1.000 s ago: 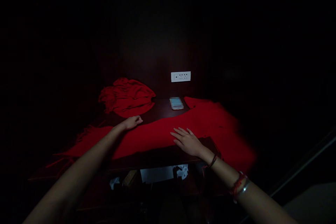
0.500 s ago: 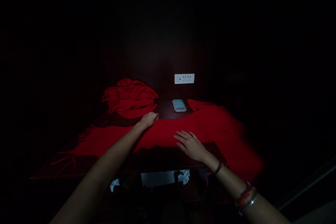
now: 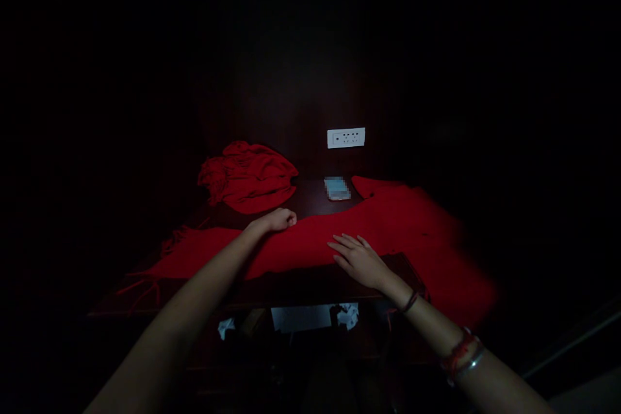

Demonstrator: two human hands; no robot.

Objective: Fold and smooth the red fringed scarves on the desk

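Note:
A long red scarf (image 3: pixel 310 242) with fringed ends lies stretched across a dark table (image 3: pixel 310 200) in a dim room. My left hand (image 3: pixel 276 220) rests at the scarf's far edge, fingers curled closed on the cloth. Flat on the scarf's near edge lies my right hand (image 3: pixel 359 260), fingers stretched out and pointing left. Bracelets circle my right wrist. A second red scarf (image 3: pixel 247 176) sits bunched at the table's back left.
A phone (image 3: pixel 337 187) lies at the back of the table, under a white wall socket (image 3: pixel 346 138). White paper and crumpled scraps (image 3: pixel 301 318) show below the table's front edge. The surroundings are too dark to make out.
My left hand slid right along the scarf's far edge and curled tighter. My right hand stayed flat on the cloth. The view shifted slightly.

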